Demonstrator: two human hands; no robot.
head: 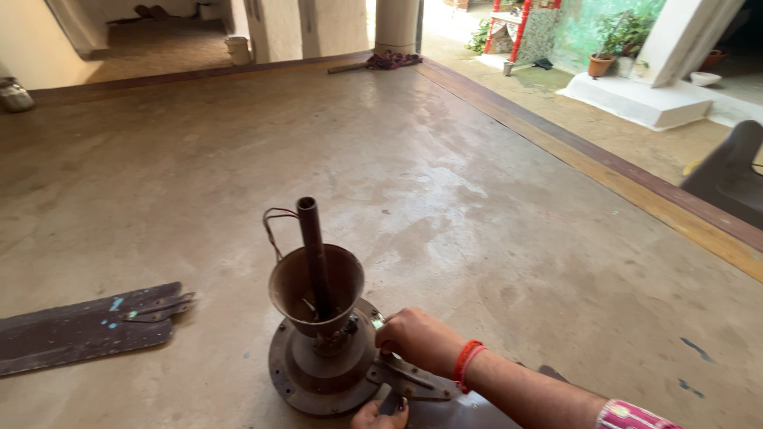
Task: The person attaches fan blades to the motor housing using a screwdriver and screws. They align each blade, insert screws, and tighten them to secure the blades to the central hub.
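Nearby, loose fan blade [87, 327] (floor-bound).

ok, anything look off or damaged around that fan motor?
Yes. One fan blade lies detached on the floor, apart from the rusty motor housing. Loose wires loop bare beside the downrod. The right hand rests on a blade bracket; the left hand is below it.

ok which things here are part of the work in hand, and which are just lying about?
In hand: fan motor, blade bracket, right hand on it, left hand at the rim.
Lying about: loose fan blade, potted plant, rag pile.
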